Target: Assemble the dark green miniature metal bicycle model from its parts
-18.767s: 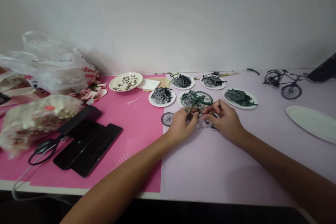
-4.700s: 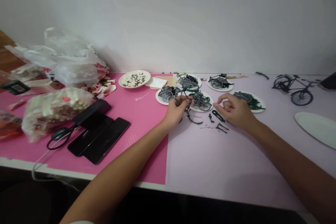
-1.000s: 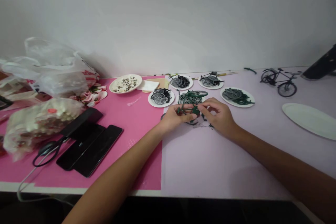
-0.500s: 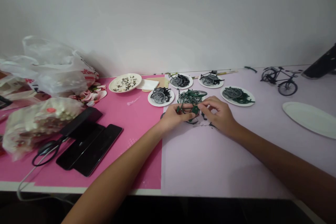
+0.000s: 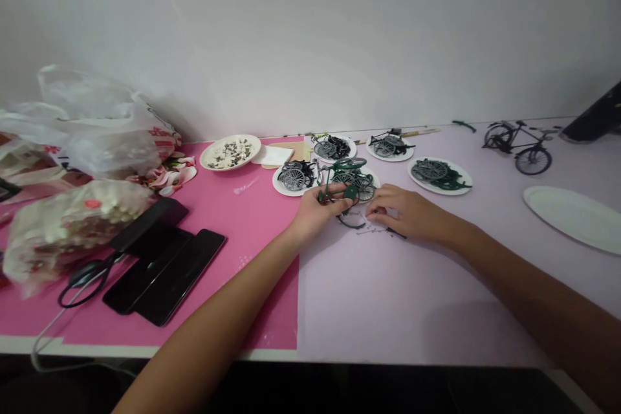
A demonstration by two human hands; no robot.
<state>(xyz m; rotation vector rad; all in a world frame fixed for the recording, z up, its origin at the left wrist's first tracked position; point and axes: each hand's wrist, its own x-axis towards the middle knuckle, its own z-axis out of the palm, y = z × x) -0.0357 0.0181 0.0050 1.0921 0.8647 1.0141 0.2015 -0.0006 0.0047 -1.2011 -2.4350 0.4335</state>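
My left hand (image 5: 314, 212) is closed on a green model bicycle frame (image 5: 352, 193), thumb in front and fingers behind. The frame is held tilted just above the table, before a plate of wheels. My right hand (image 5: 410, 210) is to the right of the frame and apart from it, fingertips pinched low over the tabletop. Whatever is in that pinch is too small to make out. Thin loose parts (image 5: 377, 230) lie under and beside its fingers, and a dark curved piece (image 5: 350, 222) rests below the frame.
Several white plates with grey wheels and dark or green parts stand behind my hands, one plate (image 5: 460, 191) to the right. A finished model bicycle (image 5: 521, 145) stands at right by an oval plate (image 5: 577, 217). Phone (image 5: 182, 278), plastic bags (image 5: 92, 129) and a bowl (image 5: 230, 169) are left.
My right hand has come away from the green bicycle frame and dropped to the small parts on the table. My left hand still holds the frame, shifted slightly left.
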